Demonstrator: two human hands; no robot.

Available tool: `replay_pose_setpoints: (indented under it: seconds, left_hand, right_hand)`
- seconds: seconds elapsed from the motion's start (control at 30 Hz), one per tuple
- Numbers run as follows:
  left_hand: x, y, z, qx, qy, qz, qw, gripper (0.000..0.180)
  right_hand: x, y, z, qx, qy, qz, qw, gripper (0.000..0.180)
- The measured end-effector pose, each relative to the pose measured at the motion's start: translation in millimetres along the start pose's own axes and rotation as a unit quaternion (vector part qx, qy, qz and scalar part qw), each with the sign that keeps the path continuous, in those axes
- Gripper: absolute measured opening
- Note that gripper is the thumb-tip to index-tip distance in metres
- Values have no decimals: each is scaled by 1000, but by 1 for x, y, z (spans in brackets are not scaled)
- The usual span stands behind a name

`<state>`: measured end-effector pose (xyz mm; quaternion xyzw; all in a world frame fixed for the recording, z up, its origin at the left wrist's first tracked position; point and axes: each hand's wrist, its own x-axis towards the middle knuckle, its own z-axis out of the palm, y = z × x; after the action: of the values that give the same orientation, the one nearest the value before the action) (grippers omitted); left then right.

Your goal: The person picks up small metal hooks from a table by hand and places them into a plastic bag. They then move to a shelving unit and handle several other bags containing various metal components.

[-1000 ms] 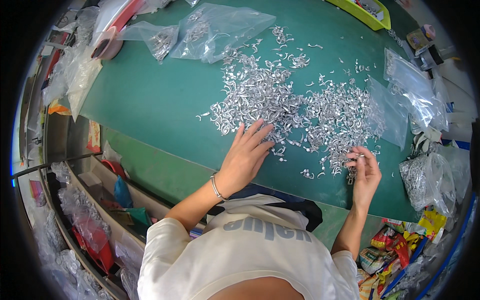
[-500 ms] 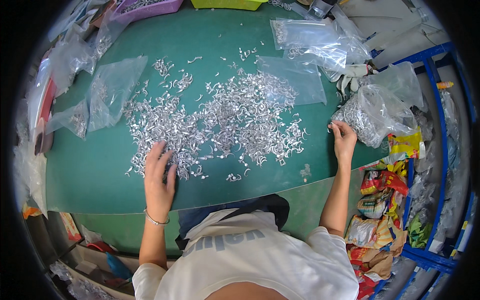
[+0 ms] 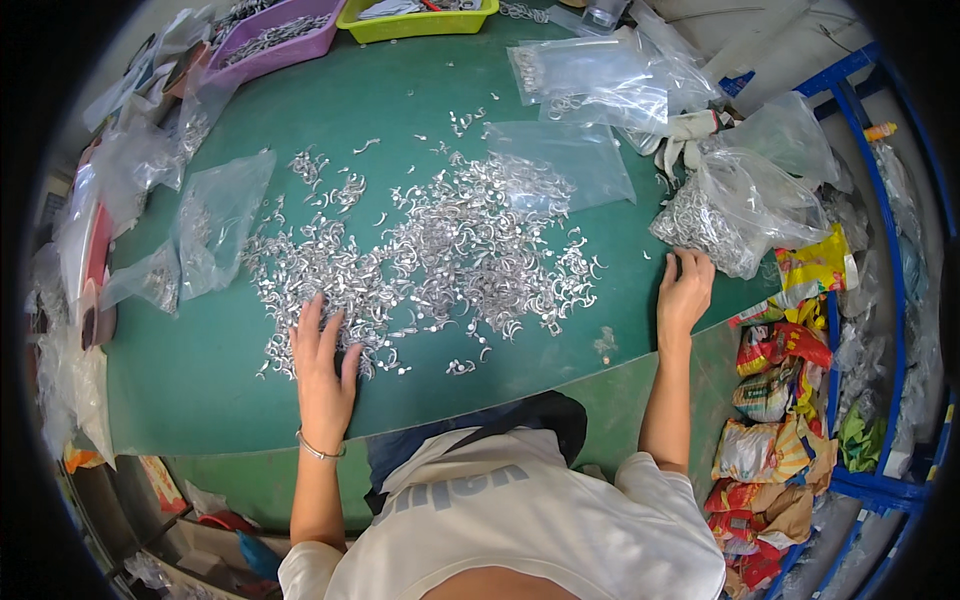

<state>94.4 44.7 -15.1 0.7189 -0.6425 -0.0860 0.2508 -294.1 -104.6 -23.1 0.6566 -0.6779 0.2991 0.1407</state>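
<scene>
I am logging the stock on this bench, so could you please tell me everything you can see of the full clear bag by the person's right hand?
The full clear bag is thin, crumpled, see-through plastic, bulging with small silvery curved metal pieces heaped toward its lower left. It lies slumped on the right edge of the green table, its upper part loose and rumpled. The right hand rests flat just below it, fingertips at its lower edge. More clear bags lie around it.

green table [image 3: 200, 380]; heap of small silver hooks [image 3: 440, 255]; clear plastic bags [image 3: 215, 215]; purple tray [image 3: 275, 40]; yellow-green tray [image 3: 415, 20]
</scene>
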Motion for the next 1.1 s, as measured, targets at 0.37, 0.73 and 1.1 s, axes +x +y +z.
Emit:
replay_pose_setpoints:
  seconds: [0.37, 0.73, 1.1]
  left_hand:
    - [10, 1, 3, 69, -51, 2, 996, 54]
    - [2, -55, -21, 88, 70, -133, 985, 50]
    - [-27, -53, -12, 4, 55, -157, 986, 53]
  right_hand:
    - [55, -71, 45, 33, -103, -352, 930, 31]
    - [109, -56, 46, 369, 11, 45, 928, 20]
    - [108, -22, 74, 688, 19, 206, 696, 28]
